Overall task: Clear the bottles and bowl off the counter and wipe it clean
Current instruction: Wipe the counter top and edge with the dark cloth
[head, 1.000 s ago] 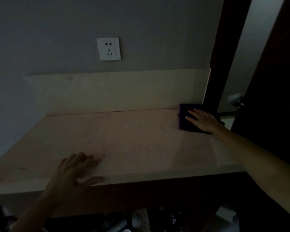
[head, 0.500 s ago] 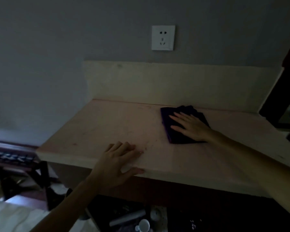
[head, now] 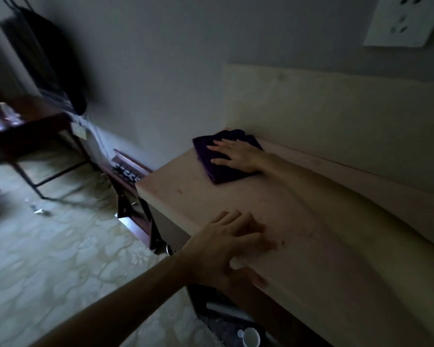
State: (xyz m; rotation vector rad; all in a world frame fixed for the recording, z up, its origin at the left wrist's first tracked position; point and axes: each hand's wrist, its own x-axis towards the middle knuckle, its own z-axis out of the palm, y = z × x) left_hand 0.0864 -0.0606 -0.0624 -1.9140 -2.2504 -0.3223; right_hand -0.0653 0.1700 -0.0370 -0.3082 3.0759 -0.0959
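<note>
A pale pinkish counter (head: 311,221) runs along the wall, with a cream backsplash behind it. A dark purple cloth (head: 211,161) lies at the counter's far left corner, against the backsplash. My right hand (head: 236,155) presses flat on the cloth with straight fingers. My left hand (head: 228,244) rests on the counter's front edge, fingers on top and thumb under the lip. No bottles or bowl show on the counter.
A white wall socket (head: 404,18) sits above the backsplash. Left of the counter stand a low dark rack (head: 128,169) and a dark wooden table (head: 33,131) on a patterned floor. Under the counter lie a white cup (head: 251,338) and clutter.
My right hand has slid the cloth leftward along the counter, from the right end to the far left corner. The view has swung left. My left hand stays on the front edge.
</note>
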